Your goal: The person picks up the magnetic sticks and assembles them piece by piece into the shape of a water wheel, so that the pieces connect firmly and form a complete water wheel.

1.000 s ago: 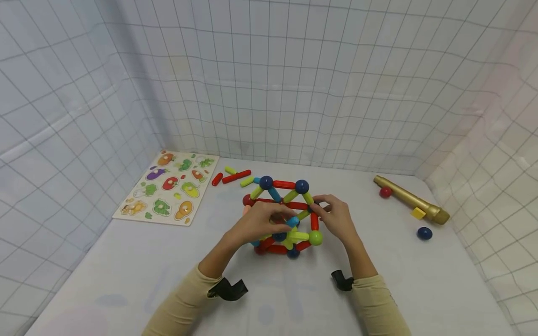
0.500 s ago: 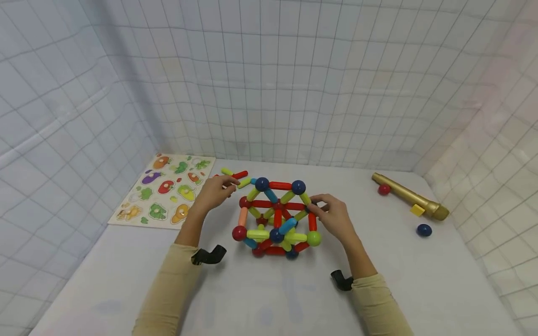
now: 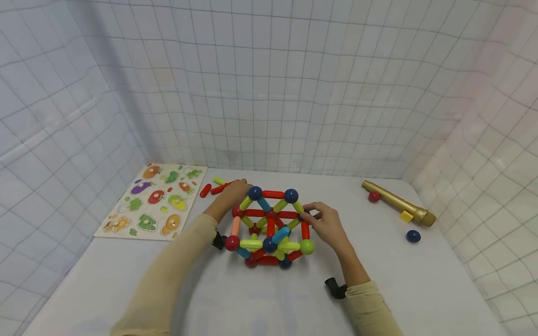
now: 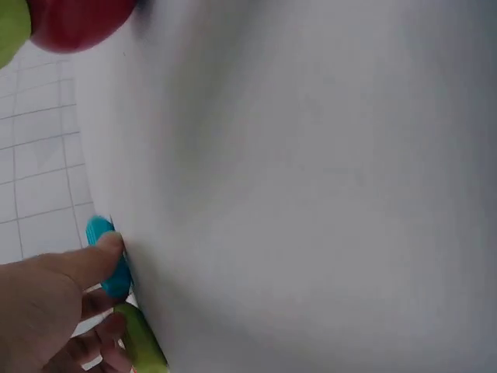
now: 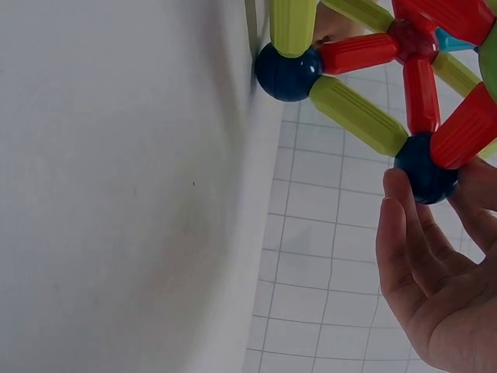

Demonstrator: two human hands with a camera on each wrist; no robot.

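Note:
A frame (image 3: 271,227) of coloured magnetic sticks and balls stands mid-table, with a blue stick (image 3: 281,234) slanting up from its front ball. My left hand (image 3: 233,193) reaches behind its left side, fingers partly hidden in the head view. In the left wrist view, thumb and fingers pinch a loose blue stick (image 4: 118,281) lying by a green stick (image 4: 141,342). My right hand (image 3: 327,226) stays at the frame's right side; in the right wrist view its fingertips hold a dark blue ball (image 5: 423,175) where red and green sticks join.
A vegetable puzzle board (image 3: 153,203) lies at left. Loose red sticks (image 3: 205,190) and a green stick (image 3: 218,180) lie behind the frame. At right are a gold microphone (image 3: 395,200), a red ball (image 3: 374,196), a yellow block (image 3: 406,216) and a dark blue ball (image 3: 413,236).
My left hand has let go of the blue stick at the frame's front, then moved left and back behind the frame to another blue stick. The right hand keeps its hold.

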